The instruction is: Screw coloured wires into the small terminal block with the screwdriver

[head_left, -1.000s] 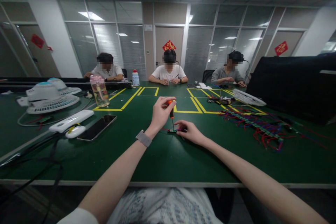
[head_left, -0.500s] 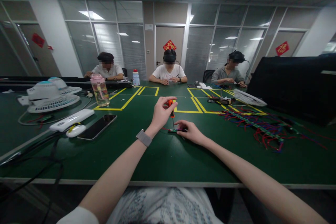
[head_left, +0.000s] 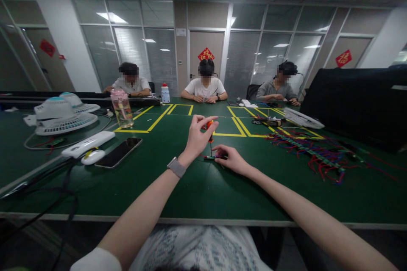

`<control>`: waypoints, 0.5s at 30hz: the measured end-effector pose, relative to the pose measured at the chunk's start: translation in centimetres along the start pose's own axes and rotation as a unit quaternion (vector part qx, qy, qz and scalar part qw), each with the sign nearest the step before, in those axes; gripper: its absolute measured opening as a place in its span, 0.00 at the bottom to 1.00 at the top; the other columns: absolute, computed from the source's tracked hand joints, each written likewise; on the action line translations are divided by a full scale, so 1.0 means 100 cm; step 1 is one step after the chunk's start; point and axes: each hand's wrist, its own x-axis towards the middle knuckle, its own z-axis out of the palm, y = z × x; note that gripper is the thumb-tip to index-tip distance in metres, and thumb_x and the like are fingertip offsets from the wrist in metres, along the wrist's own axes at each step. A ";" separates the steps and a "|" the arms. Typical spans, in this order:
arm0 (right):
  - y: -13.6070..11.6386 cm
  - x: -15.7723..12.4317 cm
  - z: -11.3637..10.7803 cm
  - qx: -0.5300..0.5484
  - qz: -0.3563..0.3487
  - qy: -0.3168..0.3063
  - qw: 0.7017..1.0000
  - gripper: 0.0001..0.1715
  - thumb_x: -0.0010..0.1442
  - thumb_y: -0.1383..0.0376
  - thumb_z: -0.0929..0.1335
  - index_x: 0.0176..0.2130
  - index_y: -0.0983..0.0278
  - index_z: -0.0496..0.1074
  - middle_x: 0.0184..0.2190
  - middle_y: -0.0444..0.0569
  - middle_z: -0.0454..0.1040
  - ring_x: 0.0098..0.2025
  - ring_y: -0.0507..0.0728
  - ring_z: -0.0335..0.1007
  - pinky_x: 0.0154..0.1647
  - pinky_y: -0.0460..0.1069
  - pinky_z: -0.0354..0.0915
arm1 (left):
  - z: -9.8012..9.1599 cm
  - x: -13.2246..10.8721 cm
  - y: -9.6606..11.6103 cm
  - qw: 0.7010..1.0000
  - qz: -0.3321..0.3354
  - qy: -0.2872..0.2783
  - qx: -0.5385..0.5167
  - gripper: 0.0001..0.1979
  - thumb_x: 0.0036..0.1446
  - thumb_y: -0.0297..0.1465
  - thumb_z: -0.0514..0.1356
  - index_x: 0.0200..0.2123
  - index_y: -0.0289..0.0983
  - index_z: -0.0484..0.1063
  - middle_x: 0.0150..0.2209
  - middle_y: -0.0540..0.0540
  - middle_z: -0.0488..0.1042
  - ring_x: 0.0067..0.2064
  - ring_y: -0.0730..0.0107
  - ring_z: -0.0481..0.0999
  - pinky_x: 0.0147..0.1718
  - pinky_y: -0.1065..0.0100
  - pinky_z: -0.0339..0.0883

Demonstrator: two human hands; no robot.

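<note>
Left hand (head_left: 199,135) was up top, grip closed round screwdriver (head_left: 211,139), orange-black handle between thumb and fingers, shaft near upright! Tip stood down at board (head_left: 208,158), which lay on bench (head_left: 193,197) just beside right hand (head_left: 234,161). There, grip narrowed to pinch, thumb and fingertips holding board's right end. Phone (head_left: 119,153) lay well left, wired boards (head_left: 308,150) sat off right.

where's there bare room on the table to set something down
Bare green table lies between the left forearm and right forearm, nearer than the circuit board. Another patch separates the phone and left forearm. It's crowded left around the mouse, and right at the wired boards.
</note>
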 end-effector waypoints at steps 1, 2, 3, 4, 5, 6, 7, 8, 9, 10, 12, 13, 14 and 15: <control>0.000 0.000 0.000 -0.001 -0.002 0.000 1.000 0.19 0.50 0.70 0.69 0.44 0.65 0.71 0.30 0.45 0.71 0.34 0.53 0.69 0.38 0.49 0.66 | 0.000 0.000 0.000 1.000 -0.002 -0.002 -0.004 0.14 0.59 0.35 0.55 0.45 0.40 0.76 0.42 0.45 0.67 0.44 0.70 0.71 0.44 0.69 0.67; 0.000 0.000 0.000 -0.002 -0.003 0.000 1.000 0.19 0.50 0.70 0.69 0.44 0.65 0.71 0.30 0.45 0.71 0.34 0.53 0.69 0.39 0.49 0.66 | 0.000 0.001 0.000 1.000 -0.005 -0.008 -0.019 0.15 0.61 0.33 0.53 0.46 0.39 0.75 0.44 0.44 0.67 0.46 0.70 0.71 0.45 0.69 0.66; -0.001 0.000 0.000 -0.004 -0.004 0.000 1.000 0.19 0.50 0.70 0.69 0.44 0.65 0.71 0.30 0.45 0.72 0.34 0.53 0.69 0.39 0.49 0.66 | 0.001 0.001 -0.001 0.999 -0.012 -0.014 -0.044 0.16 0.62 0.31 0.51 0.48 0.39 0.74 0.46 0.43 0.68 0.46 0.70 0.71 0.45 0.68 0.67; -0.001 0.000 0.000 -0.005 -0.005 0.000 1.000 0.19 0.50 0.70 0.69 0.44 0.65 0.70 0.30 0.45 0.72 0.34 0.53 0.69 0.39 0.49 0.66 | 0.002 0.001 -0.002 0.997 -0.023 -0.022 -0.072 0.16 0.62 0.31 0.50 0.49 0.38 0.73 0.47 0.43 0.69 0.46 0.70 0.73 0.44 0.68 0.67; -0.002 -0.001 -0.001 -0.007 -0.005 -0.001 1.000 0.19 0.50 0.70 0.69 0.44 0.65 0.70 0.30 0.45 0.72 0.34 0.53 0.69 0.40 0.49 0.66 | 0.003 0.002 -0.004 0.994 -0.036 -0.028 -0.097 0.16 0.61 0.31 0.51 0.50 0.38 0.72 0.47 0.43 0.70 0.44 0.70 0.74 0.42 0.68 0.68; -0.002 -0.001 -0.001 -0.007 -0.004 -0.002 1.000 0.19 0.50 0.69 0.69 0.44 0.65 0.70 0.30 0.45 0.72 0.35 0.53 0.70 0.40 0.50 0.66 | 0.004 0.002 -0.004 0.992 -0.047 -0.030 -0.114 0.16 0.61 0.31 0.52 0.50 0.38 0.72 0.46 0.43 0.72 0.41 0.70 0.75 0.40 0.68 0.69; -0.002 -0.001 -0.001 -0.006 -0.003 -0.003 1.000 0.19 0.51 0.69 0.69 0.44 0.65 0.70 0.30 0.45 0.72 0.35 0.54 0.70 0.41 0.50 0.66 | 0.005 0.002 -0.005 0.991 -0.053 -0.027 -0.119 0.15 0.60 0.32 0.54 0.49 0.38 0.72 0.44 0.43 0.73 0.39 0.70 0.75 0.39 0.68 0.70; -0.002 -0.001 -0.001 -0.006 -0.001 -0.003 1.000 0.19 0.51 0.69 0.69 0.44 0.65 0.70 0.31 0.45 0.72 0.35 0.54 0.70 0.41 0.50 0.66 | 0.005 0.001 -0.005 0.992 -0.050 -0.020 -0.111 0.15 0.58 0.33 0.56 0.47 0.38 0.73 0.42 0.44 0.74 0.39 0.70 0.75 0.38 0.69 0.70; -0.002 -0.001 -0.001 -0.005 0.000 -0.003 1.000 0.18 0.51 0.70 0.69 0.44 0.64 0.70 0.30 0.45 0.72 0.35 0.53 0.70 0.41 0.50 0.67 | 0.005 0.001 -0.005 0.995 -0.040 -0.013 -0.089 0.14 0.56 0.34 0.59 0.45 0.38 0.75 0.40 0.44 0.74 0.39 0.70 0.75 0.38 0.69 0.70; -0.001 -0.001 0.000 -0.003 0.001 -0.002 1.000 0.18 0.51 0.70 0.69 0.44 0.64 0.70 0.30 0.45 0.72 0.35 0.53 0.70 0.41 0.50 0.67 | 0.005 0.000 -0.004 0.998 -0.026 -0.008 -0.063 0.13 0.54 0.35 0.61 0.43 0.39 0.76 0.40 0.45 0.73 0.40 0.70 0.74 0.39 0.69 0.69; 0.000 0.000 0.000 0.000 -0.001 -0.001 1.000 0.18 0.50 0.70 0.69 0.44 0.64 0.70 0.29 0.44 0.72 0.34 0.53 0.70 0.40 0.50 0.67 | 0.004 0.000 -0.002 1.000 -0.006 -0.007 -0.021 0.13 0.53 0.36 0.62 0.42 0.40 0.77 0.41 0.45 0.70 0.42 0.69 0.72 0.42 0.69 0.68; 0.001 0.000 0.000 -0.001 -0.004 0.000 1.000 0.18 0.50 0.70 0.69 0.43 0.65 0.71 0.29 0.44 0.72 0.33 0.53 0.69 0.40 0.49 0.67 | 0.003 -0.001 -0.001 1.000 -0.004 -0.010 -0.014 0.14 0.54 0.37 0.61 0.43 0.41 0.76 0.43 0.45 0.69 0.44 0.69 0.72 0.43 0.69 0.68; 0.001 0.000 0.000 -0.002 -0.006 -0.001 1.000 0.18 0.50 0.70 0.69 0.43 0.65 0.71 0.29 0.44 0.72 0.33 0.53 0.69 0.39 0.49 0.67 | 0.003 0.000 -0.001 1.000 -0.006 -0.015 -0.016 0.14 0.56 0.36 0.60 0.45 0.41 0.76 0.45 0.44 0.68 0.46 0.69 0.71 0.45 0.69 0.67; 0.002 0.000 0.000 -0.004 -0.008 -0.002 1.000 0.18 0.50 0.71 0.69 0.43 0.65 0.71 0.29 0.44 0.72 0.33 0.53 0.69 0.39 0.49 0.66 | 0.003 0.000 -0.001 0.999 -0.010 -0.022 -0.027 0.14 0.58 0.35 0.57 0.46 0.41 0.75 0.47 0.44 0.68 0.48 0.68 0.71 0.46 0.68 0.67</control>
